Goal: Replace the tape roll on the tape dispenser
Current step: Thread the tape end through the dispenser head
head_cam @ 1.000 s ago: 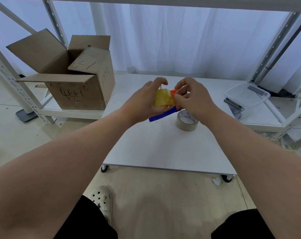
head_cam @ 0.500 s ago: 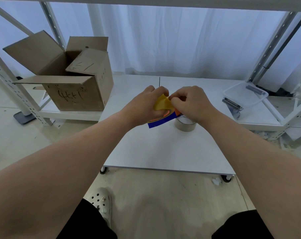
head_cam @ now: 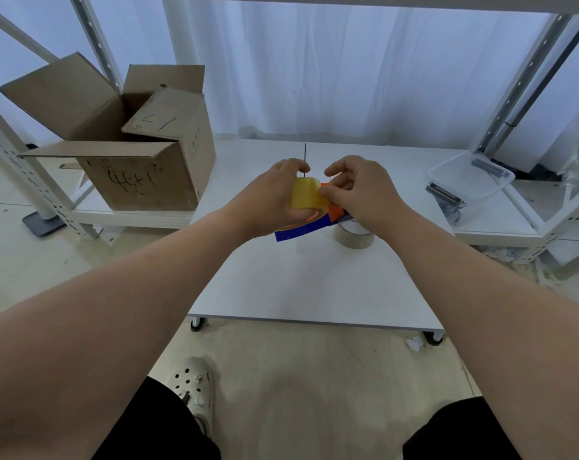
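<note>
Only readable writing here is on the cardboard box (head_cam: 139,151) sitting on the low shelf to the left: black marker scrawl on the front that looks like "4+1" or "4t+1", can't say which, plus a couple of loose marker strokes on one folded-in flap. All its flaps are open. No brand visible on the tape or the dispenser.

Counting stuff: two tape rolls, one dispenser, one box, one clear plastic tub.

The left hand (head_cam: 268,200) is wrapped around the yellow tape roll (head_cam: 306,194), gripping it along with the tape dispenser (head_cam: 309,224), which is blue with orange parts and pokes out below and between the two hands. All of that is held up in the air over the far middle of the white tabletop (head_cam: 314,283), not resting on it. The right hand (head_cam: 361,190) has its thumb and forefinger pinched right at the edge of the yellow roll, touching it; the other fingers are curled loosely. Whether it has hold of the tape end or the orange part, I can't tell.

The second roll, a brownish tape roll (head_cam: 354,235), lies flat on the tabletop just under the right wrist, partly hidden by it.

The plastic tub (head_cam: 470,175) sits off to the right on another shelf, with some dark bits in and beside it that are too small to make out.
</note>
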Available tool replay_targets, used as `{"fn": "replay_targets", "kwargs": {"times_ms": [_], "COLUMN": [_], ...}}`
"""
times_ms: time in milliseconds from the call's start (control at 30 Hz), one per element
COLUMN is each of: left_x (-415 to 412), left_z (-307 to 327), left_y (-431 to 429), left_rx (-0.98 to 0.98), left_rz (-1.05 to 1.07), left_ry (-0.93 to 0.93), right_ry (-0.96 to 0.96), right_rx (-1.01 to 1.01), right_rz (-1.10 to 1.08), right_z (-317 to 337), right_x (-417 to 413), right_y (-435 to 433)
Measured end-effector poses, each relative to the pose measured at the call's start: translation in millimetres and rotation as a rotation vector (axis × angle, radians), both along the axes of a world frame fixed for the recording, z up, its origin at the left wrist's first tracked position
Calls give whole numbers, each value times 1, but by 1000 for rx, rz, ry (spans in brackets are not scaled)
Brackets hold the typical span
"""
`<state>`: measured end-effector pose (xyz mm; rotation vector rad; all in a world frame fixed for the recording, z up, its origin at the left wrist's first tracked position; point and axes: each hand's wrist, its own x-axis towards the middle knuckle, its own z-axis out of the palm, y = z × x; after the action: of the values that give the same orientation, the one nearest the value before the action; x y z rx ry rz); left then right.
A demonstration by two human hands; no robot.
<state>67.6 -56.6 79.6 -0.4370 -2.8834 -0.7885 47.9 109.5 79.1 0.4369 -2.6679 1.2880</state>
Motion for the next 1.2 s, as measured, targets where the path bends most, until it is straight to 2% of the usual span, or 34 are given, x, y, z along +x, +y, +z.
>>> {"fn": "replay_targets", "kwargs": {"times_ms": [367,567,767,967,1067,1200], "left_x": [-4,-2,-5,-3,-4,-5], "left_z": [0,2,2,5,7,9], "left_y": [3,4,6,5,4,4], "left_rx": [-135,-67,-143,8,120,136], "left_rz": [-57,-70,-100,-65,-9,-15], "left_ry": [66,54,57,27,-54,-222], "right_ry": [47,86,-108,-280,-249,-90], "right_rx": [236,251,4,-253,-187,49], "right_rz": [-52,-117,-130,-151,-111,-76], "right_z": [7,8,9,10,10,10], "right_x": [0,1,5,1,1,2], "right_y": [-8,-11,-1,5,4,-1]}}
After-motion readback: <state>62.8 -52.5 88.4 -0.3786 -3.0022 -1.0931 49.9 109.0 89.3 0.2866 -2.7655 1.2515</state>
